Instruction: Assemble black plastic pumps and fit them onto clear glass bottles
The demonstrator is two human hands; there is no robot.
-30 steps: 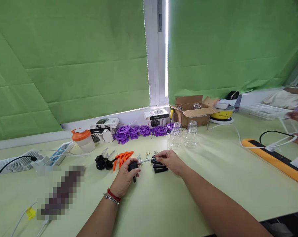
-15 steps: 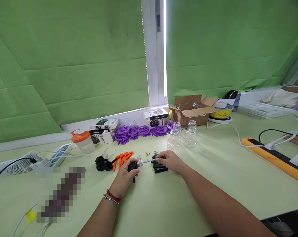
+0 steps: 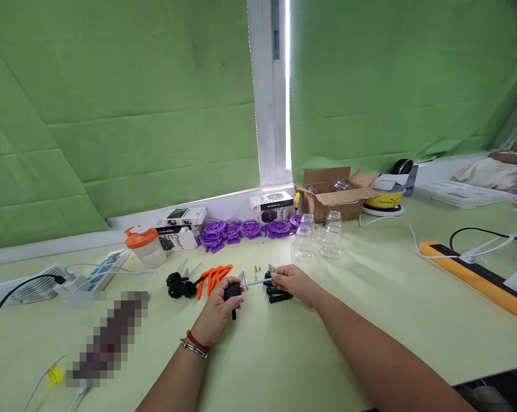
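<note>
My left hand is wrapped round a black round part with a short black stem pointing down. A thin metal rod runs rightward from that part. My right hand pinches the far end of the rod; whether it grips anything else there is hidden. Below the right fingers lie several black tube-like pieces, with a coil spring just behind. Silver cone-shaped pieces and small brass bits sit between the hands. Orange parts and more black round parts with rods lie left.
Purple plastic parts and printed boxes line the back, near clear glass-like cups and an open carton. An orange-lidded cup stands left. An orange power strip with cables lies right.
The view has shifted very slightly. Both hands keep the same hold on the black part and its rod, with almost no movement.
</note>
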